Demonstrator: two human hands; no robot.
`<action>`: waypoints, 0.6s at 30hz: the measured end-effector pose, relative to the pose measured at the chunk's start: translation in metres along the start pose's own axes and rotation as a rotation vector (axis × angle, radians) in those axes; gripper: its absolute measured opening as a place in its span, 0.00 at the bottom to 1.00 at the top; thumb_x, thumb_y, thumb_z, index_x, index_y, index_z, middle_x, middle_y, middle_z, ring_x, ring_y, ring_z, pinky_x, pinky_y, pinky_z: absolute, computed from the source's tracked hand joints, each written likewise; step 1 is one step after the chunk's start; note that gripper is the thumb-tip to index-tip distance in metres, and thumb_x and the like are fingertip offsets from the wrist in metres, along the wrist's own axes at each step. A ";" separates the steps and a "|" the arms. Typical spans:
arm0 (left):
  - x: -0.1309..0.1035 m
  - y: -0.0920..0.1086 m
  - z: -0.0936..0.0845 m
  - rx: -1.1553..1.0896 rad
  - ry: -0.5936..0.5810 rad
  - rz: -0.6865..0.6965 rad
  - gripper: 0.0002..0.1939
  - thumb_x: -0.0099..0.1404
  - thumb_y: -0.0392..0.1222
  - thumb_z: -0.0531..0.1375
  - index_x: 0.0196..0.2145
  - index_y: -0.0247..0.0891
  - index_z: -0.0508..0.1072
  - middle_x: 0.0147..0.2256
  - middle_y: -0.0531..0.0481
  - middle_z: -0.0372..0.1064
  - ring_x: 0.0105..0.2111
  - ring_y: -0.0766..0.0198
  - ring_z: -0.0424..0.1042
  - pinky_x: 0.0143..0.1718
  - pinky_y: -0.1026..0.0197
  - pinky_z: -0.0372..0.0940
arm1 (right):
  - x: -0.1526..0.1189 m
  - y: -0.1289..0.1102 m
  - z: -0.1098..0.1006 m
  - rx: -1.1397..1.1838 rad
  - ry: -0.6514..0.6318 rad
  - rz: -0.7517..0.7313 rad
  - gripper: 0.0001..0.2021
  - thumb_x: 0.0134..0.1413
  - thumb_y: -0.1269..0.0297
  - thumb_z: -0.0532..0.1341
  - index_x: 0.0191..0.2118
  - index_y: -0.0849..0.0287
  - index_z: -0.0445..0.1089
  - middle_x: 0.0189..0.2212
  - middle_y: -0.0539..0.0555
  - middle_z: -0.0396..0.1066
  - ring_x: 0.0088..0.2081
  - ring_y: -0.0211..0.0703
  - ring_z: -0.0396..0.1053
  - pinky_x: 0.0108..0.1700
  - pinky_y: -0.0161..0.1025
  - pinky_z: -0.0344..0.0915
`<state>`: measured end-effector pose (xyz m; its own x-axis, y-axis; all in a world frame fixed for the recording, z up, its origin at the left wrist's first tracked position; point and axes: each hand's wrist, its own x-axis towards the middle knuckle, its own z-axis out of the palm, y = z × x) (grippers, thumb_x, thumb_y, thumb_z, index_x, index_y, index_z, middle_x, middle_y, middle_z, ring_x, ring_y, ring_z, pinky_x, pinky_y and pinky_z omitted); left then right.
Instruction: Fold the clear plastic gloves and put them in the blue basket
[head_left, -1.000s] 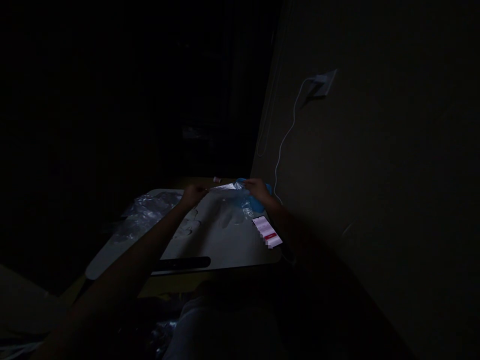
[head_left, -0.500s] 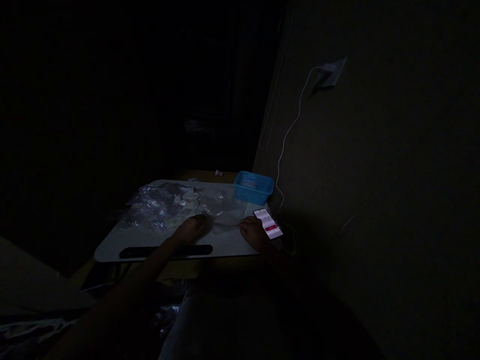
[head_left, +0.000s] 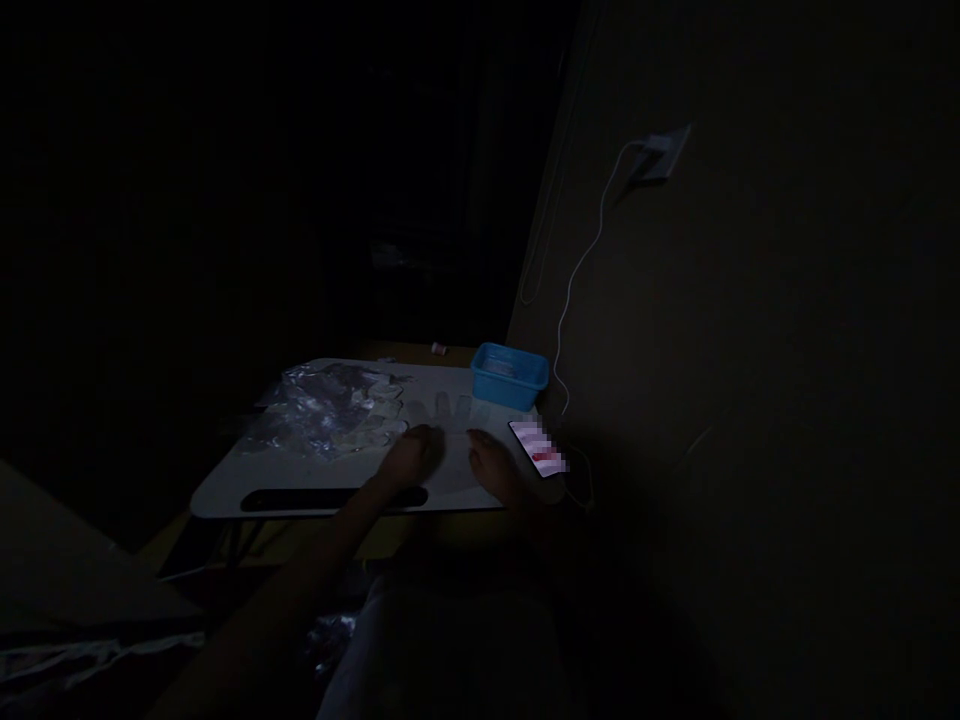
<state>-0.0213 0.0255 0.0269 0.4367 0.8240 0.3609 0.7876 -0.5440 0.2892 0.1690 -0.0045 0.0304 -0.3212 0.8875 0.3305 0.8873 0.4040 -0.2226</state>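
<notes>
A thin see-through disposable plastic glove [head_left: 454, 425] lies over the table, its fingers spread and pointing away from me. My left hand [head_left: 409, 456] is closed at the glove's left edge, and my right hand [head_left: 490, 464] is closed at its right edge. The light is poor, so my exact fingertip hold is hard to see. To the left of my left hand are several whitish pieces [head_left: 375, 425], possibly more gloves, beside crumpled clear plastic [head_left: 311, 400].
The small white table [head_left: 225, 490] has a dark slot [head_left: 300, 499] along its front. A blue basket [head_left: 510, 388] stands at the back right. A lit phone [head_left: 536, 447] lies to the right of my right hand. A white cable [head_left: 570, 275] hangs from the wall socket [head_left: 664, 155].
My hands have come closer together and slightly nearer to me. The plastic between them, bunched before, now lies flatter and its glove fingers show.
</notes>
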 end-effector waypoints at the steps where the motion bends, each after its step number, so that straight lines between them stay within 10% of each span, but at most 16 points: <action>1: 0.001 0.007 0.009 0.042 -0.022 0.024 0.20 0.63 0.40 0.43 0.43 0.32 0.68 0.45 0.40 0.68 0.48 0.59 0.64 0.49 0.57 0.58 | 0.005 -0.004 0.005 -0.021 -0.016 -0.008 0.23 0.56 0.68 0.45 0.57 0.70 0.55 0.56 0.60 0.57 0.57 0.41 0.54 0.57 0.38 0.50; 6: -0.007 0.018 0.041 0.262 -0.109 -0.075 0.26 0.63 0.44 0.43 0.55 0.27 0.58 0.57 0.35 0.53 0.58 0.53 0.51 0.55 0.49 0.49 | 0.006 -0.011 0.025 -0.115 -0.115 -0.054 0.26 0.60 0.57 0.41 0.59 0.65 0.50 0.60 0.58 0.49 0.61 0.45 0.45 0.60 0.51 0.41; 18: -0.013 0.018 0.036 0.340 -0.135 -0.071 0.29 0.65 0.50 0.40 0.57 0.28 0.55 0.59 0.37 0.49 0.59 0.54 0.47 0.57 0.52 0.46 | -0.007 0.025 0.029 -0.099 0.019 0.274 0.23 0.60 0.62 0.41 0.57 0.67 0.55 0.57 0.62 0.54 0.59 0.46 0.51 0.58 0.49 0.46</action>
<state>0.0024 0.0105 -0.0043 0.4111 0.8837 0.2236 0.9076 -0.4197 -0.0097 0.1835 0.0059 -0.0036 -0.0592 0.9558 0.2879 0.9683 0.1250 -0.2160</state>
